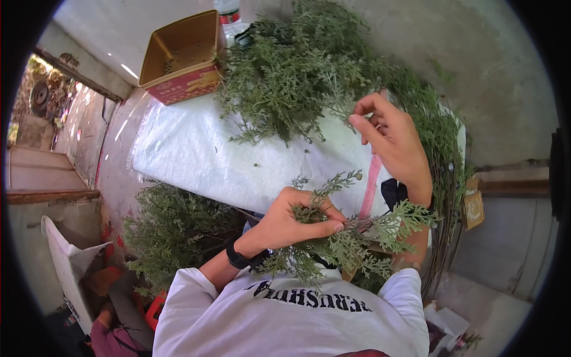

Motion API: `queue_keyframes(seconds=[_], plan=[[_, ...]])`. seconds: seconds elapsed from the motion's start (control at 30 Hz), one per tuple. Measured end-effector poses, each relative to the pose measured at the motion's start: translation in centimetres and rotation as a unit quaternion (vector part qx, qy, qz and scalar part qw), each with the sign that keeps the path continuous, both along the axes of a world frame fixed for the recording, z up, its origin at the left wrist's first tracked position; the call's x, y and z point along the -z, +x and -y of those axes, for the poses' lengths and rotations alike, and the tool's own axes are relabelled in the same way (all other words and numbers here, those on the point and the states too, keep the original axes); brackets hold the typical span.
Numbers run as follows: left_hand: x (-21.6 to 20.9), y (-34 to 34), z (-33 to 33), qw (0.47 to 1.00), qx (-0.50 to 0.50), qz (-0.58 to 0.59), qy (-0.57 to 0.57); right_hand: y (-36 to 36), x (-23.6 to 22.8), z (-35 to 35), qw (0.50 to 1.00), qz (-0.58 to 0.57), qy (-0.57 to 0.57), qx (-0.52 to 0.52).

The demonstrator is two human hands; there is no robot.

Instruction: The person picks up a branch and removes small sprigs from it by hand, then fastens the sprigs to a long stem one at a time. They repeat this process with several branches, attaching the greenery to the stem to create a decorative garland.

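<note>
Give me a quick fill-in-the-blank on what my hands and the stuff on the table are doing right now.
1. The left hand grips a bundle of green ____.
2. The right hand pinches a sprig at the edge of the big green pile lying on the ____ cloth.
3. The open gold-lined box with red sides is ____ inside.

Missing words: sprigs; white; empty

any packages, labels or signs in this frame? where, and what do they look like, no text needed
Open box: far left of the white sheet, by the green sprig pile; rectangular, gold inside, red printed side.
Plastic bottle: top edge behind the box; clear, with a red and green label band.
Small plaque: right, past the right hand; squarish, brown and gold.
Left hand holds only green sprigs, no package.
</note>
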State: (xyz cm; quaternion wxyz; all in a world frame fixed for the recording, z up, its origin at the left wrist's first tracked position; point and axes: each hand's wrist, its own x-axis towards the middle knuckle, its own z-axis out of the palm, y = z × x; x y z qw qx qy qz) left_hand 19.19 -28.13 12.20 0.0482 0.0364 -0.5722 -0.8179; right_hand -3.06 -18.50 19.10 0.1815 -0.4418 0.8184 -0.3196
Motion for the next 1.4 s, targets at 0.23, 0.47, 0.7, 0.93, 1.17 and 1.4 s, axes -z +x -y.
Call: queue_keyframes(seconds=[0.23, 0.47, 0.7, 0.93, 1.17, 1.4], plan=[[0.0, -0.9, -1.5, 0.999, 0.034, 0.028, -0.004, 2.5, 4.5, -7.3, 0.808, 0.477, -0.33, 0.108], [0.2, -2.1, -3.6, 0.991, -0.026, 0.001, -0.135, 4.7, 8.7, -11.6, 0.758, 0.547, -0.355, 0.017], [0.4, -3.3, -4.6, 0.985, -0.045, -0.012, -0.165, 6.0, 9.5, -13.6, 0.742, 0.539, -0.398, -0.004], [0.6, -3.9, -5.0, 0.984, -0.054, -0.022, -0.169, 6.8, 9.6, -14.8, 0.765, 0.49, -0.415, 0.056], [1.1, -4.0, -4.6, 0.977, -0.029, -0.027, -0.211, 8.3, 11.0, -14.3, 0.727, 0.473, -0.495, 0.054], [1.5, -4.3, -5.2, 0.981, -0.064, -0.032, -0.183, 8.9, 10.6, -14.7, 0.689, 0.539, -0.465, 0.135]])
